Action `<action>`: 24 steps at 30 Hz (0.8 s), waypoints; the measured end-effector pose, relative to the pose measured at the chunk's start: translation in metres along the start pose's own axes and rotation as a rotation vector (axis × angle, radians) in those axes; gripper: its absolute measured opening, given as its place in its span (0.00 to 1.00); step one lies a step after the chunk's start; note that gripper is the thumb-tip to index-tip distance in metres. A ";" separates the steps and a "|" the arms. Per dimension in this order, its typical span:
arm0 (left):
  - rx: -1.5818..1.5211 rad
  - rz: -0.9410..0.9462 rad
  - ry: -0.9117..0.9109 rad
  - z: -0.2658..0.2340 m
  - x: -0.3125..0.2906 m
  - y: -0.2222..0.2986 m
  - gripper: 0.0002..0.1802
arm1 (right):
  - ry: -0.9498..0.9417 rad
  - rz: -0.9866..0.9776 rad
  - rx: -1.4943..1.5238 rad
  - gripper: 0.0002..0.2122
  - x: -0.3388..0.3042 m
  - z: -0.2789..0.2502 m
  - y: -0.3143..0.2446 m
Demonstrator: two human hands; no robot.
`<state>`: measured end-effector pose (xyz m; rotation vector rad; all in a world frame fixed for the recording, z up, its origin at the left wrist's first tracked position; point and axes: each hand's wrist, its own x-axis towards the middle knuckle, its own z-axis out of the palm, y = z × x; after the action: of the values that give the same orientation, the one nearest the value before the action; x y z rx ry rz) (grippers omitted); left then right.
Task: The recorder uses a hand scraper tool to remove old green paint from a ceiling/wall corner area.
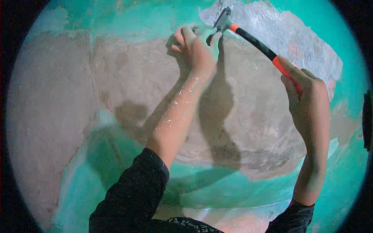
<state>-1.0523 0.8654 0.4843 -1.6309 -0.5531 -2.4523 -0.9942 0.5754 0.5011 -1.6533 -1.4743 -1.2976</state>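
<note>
My right hand (309, 91) is closed round the orange and black handle of a long-handled scraper (256, 42). Its grey head lies against the wall near the top of the view, tilted up to the right. At the lower end of that head, my left hand (200, 48) has its thumb and index finger pressed on it; the other fingers are bent against the wall. Pale flakes cling to my left forearm (175, 106). Around the scraper head the wall (256, 97) shows a bare grey-brown patch, with a whitish patch (268, 27) above and to the right.
Green paint (217, 190) borders the bare patches above, below and to the right. Another grey-brown area (50, 97) covers the left side, beside a vertical seam. Shadows of my arms fall across the wall. A dark object (367, 120) stands at the far right edge.
</note>
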 end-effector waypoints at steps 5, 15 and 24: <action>-0.004 -0.003 0.038 0.007 -0.008 -0.005 0.12 | -0.060 0.026 -0.006 0.17 -0.003 -0.001 0.004; 0.049 -0.044 0.052 0.008 -0.010 0.000 0.09 | -0.060 -0.022 -0.070 0.16 0.001 -0.002 0.007; -0.015 -0.003 0.090 0.006 -0.007 -0.012 0.12 | 0.008 -0.120 -0.075 0.15 0.006 -0.001 0.003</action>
<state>-1.0484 0.8781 0.4772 -1.5166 -0.5260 -2.5231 -0.9925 0.5765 0.5078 -1.6259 -1.5582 -1.4384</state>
